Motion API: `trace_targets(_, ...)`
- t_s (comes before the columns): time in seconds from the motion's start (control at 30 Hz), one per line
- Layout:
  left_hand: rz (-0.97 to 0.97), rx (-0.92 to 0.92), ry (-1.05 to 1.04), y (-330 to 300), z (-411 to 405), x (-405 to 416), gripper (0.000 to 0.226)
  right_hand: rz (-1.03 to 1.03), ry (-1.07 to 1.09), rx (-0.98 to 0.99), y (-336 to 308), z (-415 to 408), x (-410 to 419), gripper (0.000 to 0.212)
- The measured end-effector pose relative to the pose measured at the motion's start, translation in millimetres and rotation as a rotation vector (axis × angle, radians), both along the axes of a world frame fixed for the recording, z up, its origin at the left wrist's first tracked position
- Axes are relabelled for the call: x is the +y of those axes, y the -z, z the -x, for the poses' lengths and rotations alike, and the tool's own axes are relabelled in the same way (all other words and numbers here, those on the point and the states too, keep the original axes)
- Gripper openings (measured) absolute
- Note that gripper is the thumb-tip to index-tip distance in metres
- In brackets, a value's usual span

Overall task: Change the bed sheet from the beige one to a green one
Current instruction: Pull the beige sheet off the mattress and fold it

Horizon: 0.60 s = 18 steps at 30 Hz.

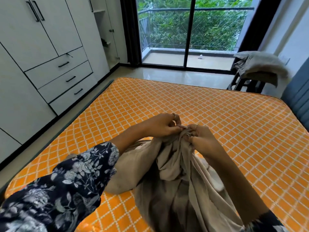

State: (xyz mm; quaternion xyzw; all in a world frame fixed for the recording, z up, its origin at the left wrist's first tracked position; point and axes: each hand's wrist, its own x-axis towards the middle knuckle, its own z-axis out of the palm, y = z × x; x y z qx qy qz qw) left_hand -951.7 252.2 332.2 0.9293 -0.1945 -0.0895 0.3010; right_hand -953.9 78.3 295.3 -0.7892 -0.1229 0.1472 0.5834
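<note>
Fingers [175, 122] of the left hand [160, 125] and of the right hand [203, 139] meet, both curled and pinching the gathered top of the crumpled beige cotton bed sheet [175, 178]. From that pinch the sheet hangs in bunched folds between the forearms, its lower part resting on the bare orange mattress with a white diamond pattern [234, 124].

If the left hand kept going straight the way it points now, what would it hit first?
The left hand points rightward at the right hand, both pinching the beige sheet. It would likely meet the bunched sheet edge and the right hand's fingers at once; depth is unclear.
</note>
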Motion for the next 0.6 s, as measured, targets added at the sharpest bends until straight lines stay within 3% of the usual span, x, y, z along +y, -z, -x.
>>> trace_targets(0.1, 0.156, 0.26, 0.035, 20, 6, 26, 0.027, -0.018, -0.039, -0.003, -5, -2, -8, 0.021)
trace_targets(0.2, 0.053, 0.387, 0.062, 58, 11, 48, 0.032, -0.102, 0.007, 0.024, -2, -5, -21, 0.026)
trace_targets(0.37, -0.319, 0.365, -0.015, 129, 14, 76, 0.041, -0.138, 0.11, 0.038, -6, -5, -56, 0.029)
trace_targets(0.6, -0.437, 0.351, -0.166, 173, 20, 135, 0.019, -0.234, 0.462, 0.067, -17, -8, -113, 0.027)
